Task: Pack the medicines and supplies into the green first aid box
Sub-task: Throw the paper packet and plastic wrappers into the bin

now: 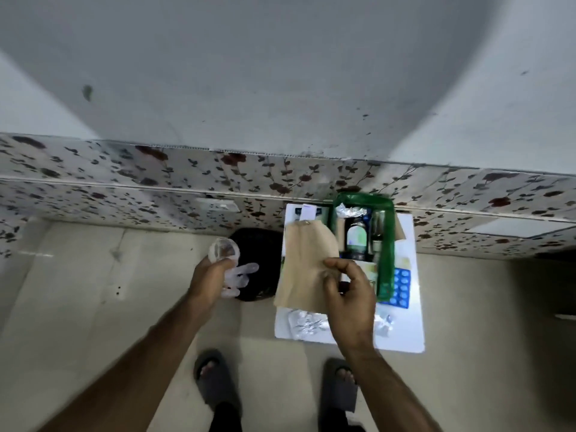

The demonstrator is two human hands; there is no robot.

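Right hand [349, 294] pinching the tan paper bag [304, 263] by its right edge, long axis running near-to-far, green first aid box [386, 244] open just right of it. Left hand [208, 275] closed on a clear glove [237, 275], farther left of the box

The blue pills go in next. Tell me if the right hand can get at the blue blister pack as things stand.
Probably not straight away. The right hand is pinching the brown paper bag, so its grip is taken. The blue blister pack itself lies uncovered on the white board, beside the green box.
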